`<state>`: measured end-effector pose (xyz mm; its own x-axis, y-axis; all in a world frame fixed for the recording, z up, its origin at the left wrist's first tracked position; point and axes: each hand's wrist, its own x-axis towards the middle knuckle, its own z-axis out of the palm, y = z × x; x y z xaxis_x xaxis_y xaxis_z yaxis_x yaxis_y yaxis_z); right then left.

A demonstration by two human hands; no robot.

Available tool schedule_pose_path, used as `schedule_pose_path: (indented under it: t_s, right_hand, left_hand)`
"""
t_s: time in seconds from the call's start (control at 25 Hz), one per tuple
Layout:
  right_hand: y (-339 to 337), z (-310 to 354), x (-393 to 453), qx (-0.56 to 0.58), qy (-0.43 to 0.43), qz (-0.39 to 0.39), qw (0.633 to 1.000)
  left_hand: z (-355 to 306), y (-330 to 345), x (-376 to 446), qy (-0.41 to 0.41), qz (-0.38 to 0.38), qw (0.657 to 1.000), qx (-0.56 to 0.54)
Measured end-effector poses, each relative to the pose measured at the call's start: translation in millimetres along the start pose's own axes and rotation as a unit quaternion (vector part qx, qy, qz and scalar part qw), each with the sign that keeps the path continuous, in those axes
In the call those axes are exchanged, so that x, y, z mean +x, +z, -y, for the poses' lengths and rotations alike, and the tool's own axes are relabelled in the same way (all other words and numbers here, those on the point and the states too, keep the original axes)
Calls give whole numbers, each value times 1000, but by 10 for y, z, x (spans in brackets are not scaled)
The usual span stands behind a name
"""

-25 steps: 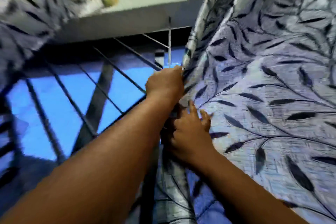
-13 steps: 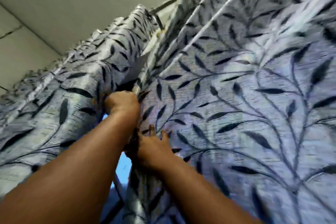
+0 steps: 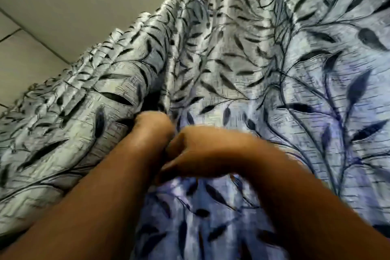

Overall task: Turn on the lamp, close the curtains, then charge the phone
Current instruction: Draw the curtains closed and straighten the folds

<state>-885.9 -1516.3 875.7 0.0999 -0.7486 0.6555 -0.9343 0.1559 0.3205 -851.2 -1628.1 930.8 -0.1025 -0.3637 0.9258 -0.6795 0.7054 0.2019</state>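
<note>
From the head camera, tilted upward, the leaf-patterned curtains (image 3: 263, 74) filled most of the view, their two panels meeting in a fold just above the hands. The left hand (image 3: 153, 131) was curled on the fabric at that fold. The right hand (image 3: 196, 154) lay touching it, blurred; whether it gripped cloth could not be told. The ceiling (image 3: 73, 6) showed above.

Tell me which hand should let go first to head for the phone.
Probably the right hand: it sits lower, on the right curtain panel, its grip blurred. The left hand grips the left curtain panel where the edges meet, so it likely keeps the seam closed.
</note>
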Motion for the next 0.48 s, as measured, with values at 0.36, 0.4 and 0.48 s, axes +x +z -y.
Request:
schedule_pose_path:
  t_s: [0.36,0.4,0.48]
  right_hand:
    - [-1118,-945,-928,-229,342,-528,742]
    - [-1121,-1035,-988,-216,364,-502,754]
    - [-1051,-1186,-1098,-169,394,-442,788]
  left_hand:
    - [-1029,-805,-550,17,-283,938,-201]
    - [-1195,-824,-564,11,-253,948,-193]
    - [-1497,-834,-630,-10,-175,968,-180]
